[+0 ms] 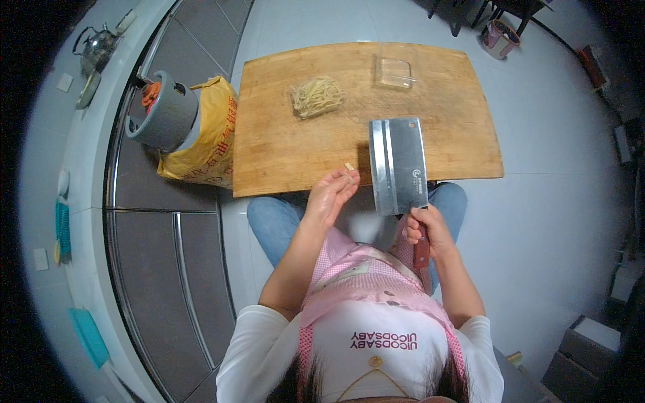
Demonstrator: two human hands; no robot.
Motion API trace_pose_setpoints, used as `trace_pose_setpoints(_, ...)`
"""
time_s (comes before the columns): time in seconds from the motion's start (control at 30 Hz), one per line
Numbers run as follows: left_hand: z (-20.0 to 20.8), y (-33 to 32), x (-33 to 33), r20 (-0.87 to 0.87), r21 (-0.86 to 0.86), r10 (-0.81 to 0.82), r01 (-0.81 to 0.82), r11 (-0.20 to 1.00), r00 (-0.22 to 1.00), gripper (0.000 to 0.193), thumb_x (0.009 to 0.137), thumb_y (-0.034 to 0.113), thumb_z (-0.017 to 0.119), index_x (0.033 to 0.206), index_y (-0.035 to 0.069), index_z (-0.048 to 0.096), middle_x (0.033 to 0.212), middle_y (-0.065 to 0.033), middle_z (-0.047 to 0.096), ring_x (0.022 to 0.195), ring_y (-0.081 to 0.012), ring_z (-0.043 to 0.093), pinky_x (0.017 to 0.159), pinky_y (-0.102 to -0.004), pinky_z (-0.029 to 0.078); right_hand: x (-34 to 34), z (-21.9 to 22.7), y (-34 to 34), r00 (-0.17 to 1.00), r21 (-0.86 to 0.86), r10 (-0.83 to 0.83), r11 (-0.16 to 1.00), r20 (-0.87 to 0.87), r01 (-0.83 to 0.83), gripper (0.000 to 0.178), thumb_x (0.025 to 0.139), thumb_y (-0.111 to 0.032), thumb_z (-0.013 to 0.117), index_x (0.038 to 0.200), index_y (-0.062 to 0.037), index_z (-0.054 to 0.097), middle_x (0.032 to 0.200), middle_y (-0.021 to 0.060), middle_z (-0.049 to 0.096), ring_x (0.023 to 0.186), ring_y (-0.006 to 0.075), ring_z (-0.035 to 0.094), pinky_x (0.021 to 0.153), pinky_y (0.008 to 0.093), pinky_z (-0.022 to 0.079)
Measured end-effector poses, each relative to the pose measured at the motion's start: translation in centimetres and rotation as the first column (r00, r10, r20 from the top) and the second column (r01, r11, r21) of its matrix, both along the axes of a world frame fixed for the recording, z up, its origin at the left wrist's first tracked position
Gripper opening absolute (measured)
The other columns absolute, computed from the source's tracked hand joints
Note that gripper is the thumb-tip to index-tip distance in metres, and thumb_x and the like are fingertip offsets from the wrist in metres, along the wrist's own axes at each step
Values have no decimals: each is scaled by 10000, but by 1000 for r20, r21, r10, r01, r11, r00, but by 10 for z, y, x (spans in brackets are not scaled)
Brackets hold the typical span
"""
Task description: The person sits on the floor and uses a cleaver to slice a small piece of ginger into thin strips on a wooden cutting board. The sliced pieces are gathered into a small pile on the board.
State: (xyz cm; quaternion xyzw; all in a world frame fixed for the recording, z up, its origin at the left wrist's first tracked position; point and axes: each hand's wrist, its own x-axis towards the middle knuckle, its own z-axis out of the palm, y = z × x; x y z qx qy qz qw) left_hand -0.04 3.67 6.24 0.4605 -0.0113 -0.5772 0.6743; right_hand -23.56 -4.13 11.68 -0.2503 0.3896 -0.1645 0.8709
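Note:
My right hand [430, 228] grips the reddish-brown handle of a broad cleaver [398, 164], its steel blade pointing away from me over the near edge of the wooden table [443, 74]. With its fingers pinched together, my left hand [332, 195] holds a small pale piece [349, 166] just at that same edge, left of the blade. What the piece is cannot be made out. Farther back, a clear tray of pale cut strips [317, 97] rests on the wood. To its right lies a clear plastic container [395, 74] with no strips visible in it.
Left of the table stand a grey gas cylinder [176, 111] and a yellow bag [208, 148] beside dark cabinets [161, 262]. A kettle [99, 48] sits on the counter at far left. A small bin [500, 39] is on the floor at the back right.

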Motion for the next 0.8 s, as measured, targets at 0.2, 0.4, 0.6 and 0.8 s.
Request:
trace_pose_setpoints(0.2, -36, -11, 10, 824, 60, 8, -101, 993, 566, 64, 841, 66, 636, 884, 27, 662, 835, -65, 631, 745, -174, 582, 701, -275, 458, -13, -8, -1, 997, -19, -71, 997, 35, 72, 147, 901, -173, 546, 859, -78, 442, 632, 23, 465, 450, 103, 425, 399, 256, 393)
trace_pose_setpoints(0.4, -36, -31, 15, 946, -14, 39, 82, 997, -321, 100, 759, 42, 663, 857, 57, 675, 838, -73, 609, 796, -254, 577, 728, -365, 458, -22, -14, -1, 997, -31, -72, 997, 32, 73, 105, 904, -137, 543, 880, -83, 457, 643, 31, 486, 471, 116, 446, 415, 267, 388)
trace_pose_setpoints(0.6, -35, -31, 5, 936, 34, 5, 105, 994, -353, 101, 764, 67, 667, 864, 65, 679, 854, -64, 604, 857, -257, 568, 759, -380, 447, -22, -11, 1, 997, -7, -64, 998, 39, 64, 93, 903, -127, 540, 903, -81, 459, 650, 32, 490, 468, 116, 449, 419, 273, 391)
trace_pose_setpoints(0.8, -37, -20, 11, 965, 1, 15, 61, 998, -261, 198, 767, 69, 659, 965, 55, 652, 952, -112, 590, 919, -300, 557, 800, -386, 447, -18, -10, 2, 999, -44, -46, 998, 6, 47, 125, 895, -152, 544, 859, -83, 446, 640, 36, 481, 466, 111, 453, 405, 260, 398)
